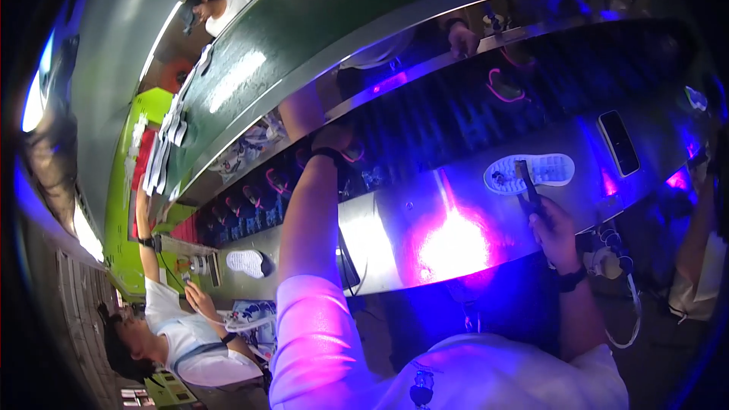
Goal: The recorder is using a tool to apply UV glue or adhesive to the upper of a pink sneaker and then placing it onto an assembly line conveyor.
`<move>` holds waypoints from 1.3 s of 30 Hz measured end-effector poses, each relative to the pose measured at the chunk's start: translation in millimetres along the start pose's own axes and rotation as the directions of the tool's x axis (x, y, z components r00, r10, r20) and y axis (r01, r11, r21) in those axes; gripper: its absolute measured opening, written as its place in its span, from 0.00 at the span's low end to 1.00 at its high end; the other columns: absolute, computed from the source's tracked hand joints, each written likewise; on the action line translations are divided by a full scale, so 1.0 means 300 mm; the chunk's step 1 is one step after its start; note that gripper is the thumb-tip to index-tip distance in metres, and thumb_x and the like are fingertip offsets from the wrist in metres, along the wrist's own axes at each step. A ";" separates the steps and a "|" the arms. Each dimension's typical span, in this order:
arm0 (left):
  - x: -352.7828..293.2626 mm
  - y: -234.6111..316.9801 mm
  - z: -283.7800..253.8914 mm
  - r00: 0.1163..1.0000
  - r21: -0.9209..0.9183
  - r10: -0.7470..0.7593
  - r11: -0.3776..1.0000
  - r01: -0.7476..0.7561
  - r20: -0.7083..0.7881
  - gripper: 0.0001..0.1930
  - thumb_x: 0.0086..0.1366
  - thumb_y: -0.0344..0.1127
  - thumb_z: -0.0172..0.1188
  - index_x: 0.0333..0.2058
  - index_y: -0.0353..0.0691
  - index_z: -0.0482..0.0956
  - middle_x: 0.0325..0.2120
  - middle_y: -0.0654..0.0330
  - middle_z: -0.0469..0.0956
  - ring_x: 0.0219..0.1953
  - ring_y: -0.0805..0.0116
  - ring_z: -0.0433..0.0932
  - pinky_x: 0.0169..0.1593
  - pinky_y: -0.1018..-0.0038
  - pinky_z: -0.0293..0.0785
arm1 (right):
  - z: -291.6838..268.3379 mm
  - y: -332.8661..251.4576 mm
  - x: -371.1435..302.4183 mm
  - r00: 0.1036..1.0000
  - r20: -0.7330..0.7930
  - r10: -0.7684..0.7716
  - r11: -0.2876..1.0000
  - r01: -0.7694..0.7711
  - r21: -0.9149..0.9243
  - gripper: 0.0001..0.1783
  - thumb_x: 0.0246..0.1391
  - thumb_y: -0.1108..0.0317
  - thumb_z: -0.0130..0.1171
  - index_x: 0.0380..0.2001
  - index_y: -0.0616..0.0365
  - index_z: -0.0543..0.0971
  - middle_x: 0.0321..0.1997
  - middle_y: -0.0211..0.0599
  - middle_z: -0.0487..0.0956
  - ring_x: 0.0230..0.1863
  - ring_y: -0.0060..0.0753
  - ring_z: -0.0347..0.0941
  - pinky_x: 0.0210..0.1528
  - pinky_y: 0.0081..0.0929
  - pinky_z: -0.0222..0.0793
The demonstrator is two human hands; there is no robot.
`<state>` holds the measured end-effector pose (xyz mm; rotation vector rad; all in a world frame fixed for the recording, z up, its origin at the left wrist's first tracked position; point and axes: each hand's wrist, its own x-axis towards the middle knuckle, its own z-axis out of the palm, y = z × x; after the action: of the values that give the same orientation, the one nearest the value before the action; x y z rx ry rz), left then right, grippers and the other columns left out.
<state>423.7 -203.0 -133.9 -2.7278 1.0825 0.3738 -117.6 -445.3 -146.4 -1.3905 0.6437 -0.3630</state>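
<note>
My right hand [556, 234] is closed round the dark handle of a brush [531, 191]. The brush's head rests over a white shoe sole [558, 170], which lies on the metal worktop with its tread pattern showing. My left arm stretches forward across the worktop. At its end, my left hand [332, 138] is in dim light beside a dark shoe upper with pink trim [352, 153] on the conveyor. The fingers of that hand are too dark to make out, so its grip cannot be told.
Several dark shoe uppers with pink trim [504, 86] line the dark conveyor [425, 121]. A phone-like black device [619, 143] lies right of the sole. Farther left is another sole [245, 263]. Bright pink light glares off the worktop [380, 258]. A co-worker [197, 334] reaches in at left.
</note>
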 end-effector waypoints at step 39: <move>-0.926 0.726 0.414 0.912 -0.950 -0.302 0.223 -0.216 -0.279 0.13 0.55 0.15 0.46 0.21 0.37 0.77 0.18 0.61 0.76 0.26 0.73 0.75 0.32 0.75 0.69 | -0.048 0.084 0.004 0.995 -0.086 -0.053 0.997 0.048 -0.062 0.26 0.59 0.76 0.62 0.61 0.63 0.73 0.30 0.31 0.79 0.18 0.12 0.64 0.17 0.13 0.55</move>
<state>57.5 -147.7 -186.0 -4.1933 1.0100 0.6823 -128.8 -453.2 -172.1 -1.4561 0.6970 -0.4506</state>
